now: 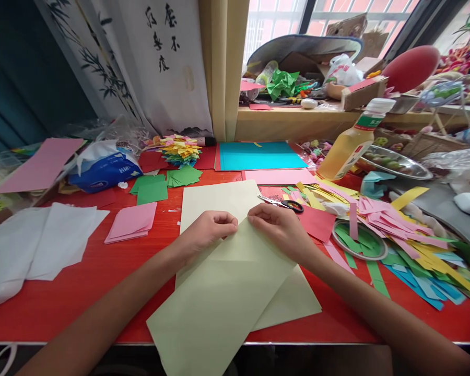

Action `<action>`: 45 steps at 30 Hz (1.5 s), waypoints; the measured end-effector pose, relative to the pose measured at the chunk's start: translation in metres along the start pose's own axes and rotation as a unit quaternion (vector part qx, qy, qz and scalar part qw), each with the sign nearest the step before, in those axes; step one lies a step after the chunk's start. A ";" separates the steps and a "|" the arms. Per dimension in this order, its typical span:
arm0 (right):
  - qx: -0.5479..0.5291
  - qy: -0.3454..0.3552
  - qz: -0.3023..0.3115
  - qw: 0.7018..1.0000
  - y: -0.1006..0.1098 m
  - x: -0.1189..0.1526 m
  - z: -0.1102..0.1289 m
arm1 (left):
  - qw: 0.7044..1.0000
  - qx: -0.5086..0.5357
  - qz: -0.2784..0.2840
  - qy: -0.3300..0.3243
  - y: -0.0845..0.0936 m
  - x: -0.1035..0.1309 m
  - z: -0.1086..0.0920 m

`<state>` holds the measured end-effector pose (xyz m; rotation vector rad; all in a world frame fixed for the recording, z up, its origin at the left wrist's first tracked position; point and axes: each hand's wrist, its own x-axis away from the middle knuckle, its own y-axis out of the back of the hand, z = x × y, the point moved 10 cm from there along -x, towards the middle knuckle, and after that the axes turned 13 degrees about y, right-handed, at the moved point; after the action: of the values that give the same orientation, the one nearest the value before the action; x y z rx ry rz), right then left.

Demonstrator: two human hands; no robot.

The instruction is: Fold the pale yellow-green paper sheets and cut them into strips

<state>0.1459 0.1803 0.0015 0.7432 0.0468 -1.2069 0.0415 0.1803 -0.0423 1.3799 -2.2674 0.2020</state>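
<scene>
A pale yellow-green paper sheet (223,297) lies tilted in front of me, its near end past the table's front edge. My left hand (213,228) is closed at its top, thumb and fingers pinched near the corner. On the other side of that corner, my right hand (276,224) pinches the sheet's upper edge. Beneath are more pale sheets (215,194), one showing at the back and another sticking out at the lower right. Black-handled scissors (292,206) lie just behind my right hand.
Pink squares (131,222), green squares (152,189) and white tissues (65,240) lie to the left. Coloured strips (399,224), a tape ring (384,250) and a juice bottle (347,151) stand or lie right. Blue paper (260,156) is behind.
</scene>
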 end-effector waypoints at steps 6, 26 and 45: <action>0.015 0.003 -0.017 1.000 0.014 -0.002 -0.001 | 1.000 0.013 0.012 0.007 0.000 0.002 0.001; 0.067 -0.047 -0.088 0.993 0.068 -0.009 -0.032 | 0.998 0.052 0.005 0.027 0.013 0.000 0.004; 0.050 -0.068 -0.116 0.990 0.093 -0.010 -0.073 | 0.991 -0.125 -0.009 0.044 0.048 0.003 -0.003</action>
<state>0.2465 0.2425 -0.0045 0.7567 -0.0421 -1.4875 -0.0001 0.2022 -0.0328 1.2350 -2.1252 -0.0281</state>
